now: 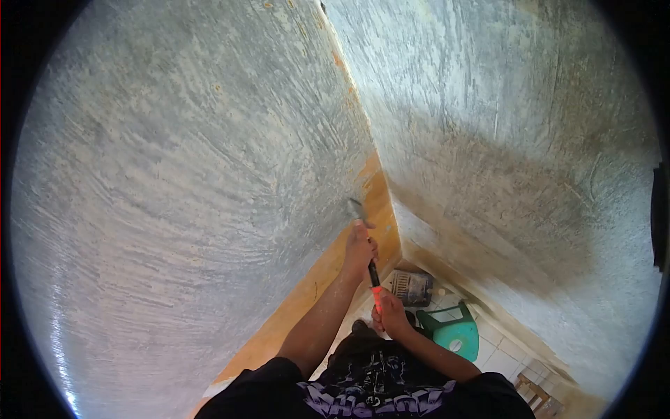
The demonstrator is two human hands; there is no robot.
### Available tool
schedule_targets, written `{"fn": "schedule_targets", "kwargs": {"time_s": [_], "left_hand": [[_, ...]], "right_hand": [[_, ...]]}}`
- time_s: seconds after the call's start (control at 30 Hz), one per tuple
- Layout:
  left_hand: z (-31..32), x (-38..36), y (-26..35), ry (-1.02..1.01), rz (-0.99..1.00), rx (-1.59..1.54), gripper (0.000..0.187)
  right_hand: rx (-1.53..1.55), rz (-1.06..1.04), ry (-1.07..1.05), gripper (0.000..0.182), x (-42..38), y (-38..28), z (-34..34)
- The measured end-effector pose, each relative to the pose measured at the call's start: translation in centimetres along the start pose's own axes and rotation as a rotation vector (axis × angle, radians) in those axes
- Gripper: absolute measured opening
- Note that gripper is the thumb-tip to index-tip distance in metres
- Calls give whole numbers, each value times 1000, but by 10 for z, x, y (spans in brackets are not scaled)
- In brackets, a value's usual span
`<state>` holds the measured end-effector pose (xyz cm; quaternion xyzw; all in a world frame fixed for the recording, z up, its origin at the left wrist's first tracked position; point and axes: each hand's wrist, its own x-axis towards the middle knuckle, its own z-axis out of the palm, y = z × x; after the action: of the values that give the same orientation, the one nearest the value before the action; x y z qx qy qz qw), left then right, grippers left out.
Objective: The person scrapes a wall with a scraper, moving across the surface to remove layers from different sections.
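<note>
Both my hands are wrapped round a scraper (375, 276) with a black and orange-red handle. My left hand (360, 251) grips it high up, just behind the metal blade. Lower down, my right hand (392, 314) is closed round the orange-red end of the handle. The slightly blurred blade overlaps the left wall (195, 174) in this view, beside a strip of yellow-orange paint (380, 202) near the corner. Grey, streaky scrape marks cover the wall above that paint.
A second scraped grey wall (502, 140) meets the left one at the corner. Below, a dirty plastic basket (412, 288) and a green plastic stool (457, 339) stand on the tiled floor (499, 362). A wooden piece of furniture (532, 392) shows at lower right.
</note>
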<state>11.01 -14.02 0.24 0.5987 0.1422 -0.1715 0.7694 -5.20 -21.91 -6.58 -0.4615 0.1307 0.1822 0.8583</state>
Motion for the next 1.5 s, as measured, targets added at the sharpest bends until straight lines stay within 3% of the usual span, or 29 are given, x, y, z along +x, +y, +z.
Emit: {"fn": "schedule_targets", "kwargs": {"time_s": [0.17,0.27,0.37,0.47,0.57,0.67,0.77,1.17,1.27,1.5], "left_hand": [[29,31,5,-66,67,97,49],[13,1,-2,52,33,74,48],[9,5,-2,-4,19,27,47],[36,33,7,-45,88,106,46],[30,25,-1,8,92,83,46],[-5,-11,-13,42,-34,-120,45],[-27,-30,-18,1,5,-148,44],[-28,-19,-18,-71,-3,-50,47],[-20,-9,-19,-97,72,-6,48],[-27,-19,-16,-68,13,-111,47]], "right_hand": [[233,38,49,45,17,-14,-2],[-10,15,-1,43,-2,-1,-4],[-28,8,20,40,1,-7,-1],[202,35,110,38,27,-17,-6],[51,-38,13,37,14,-12,-13],[-8,54,-94,37,-6,6,-12],[-24,70,-142,41,-8,28,-7],[-14,41,-83,47,-4,31,0],[-47,2,-59,46,0,21,-2],[-47,-8,-56,46,-4,30,1]]}}
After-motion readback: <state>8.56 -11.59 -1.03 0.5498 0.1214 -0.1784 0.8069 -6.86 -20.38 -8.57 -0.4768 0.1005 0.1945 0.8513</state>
